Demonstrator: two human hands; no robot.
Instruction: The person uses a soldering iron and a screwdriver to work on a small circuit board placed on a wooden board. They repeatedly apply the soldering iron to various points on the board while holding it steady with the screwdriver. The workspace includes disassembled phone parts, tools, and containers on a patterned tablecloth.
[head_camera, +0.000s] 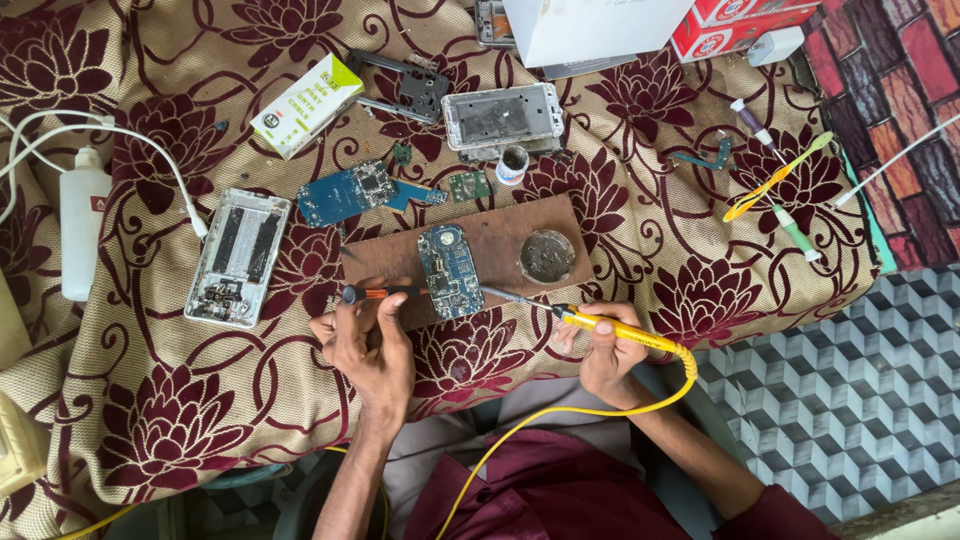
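A small blue circuit board (451, 270) lies on a brown wooden board (500, 245) atop the flowered cloth. My left hand (368, 345) holds a thin tool with an orange and black handle (383, 293), its tip touching the circuit board's left edge. My right hand (608, 352) grips a yellow soldering iron (610, 328); its metal tip (497, 294) reaches the circuit board's right edge. A yellow cord (560, 415) runs from the iron down toward my lap. A round tin of dark paste (547, 256) sits on the wooden board right of the circuit board.
Around lie an open phone shell (237, 258), a metal phone frame (503, 117), a larger blue board (348, 192), a green-and-white box (307, 105), a white bottle (82, 225) with white cables, a toothbrush (777, 178), and boxes (640, 25) at the far edge.
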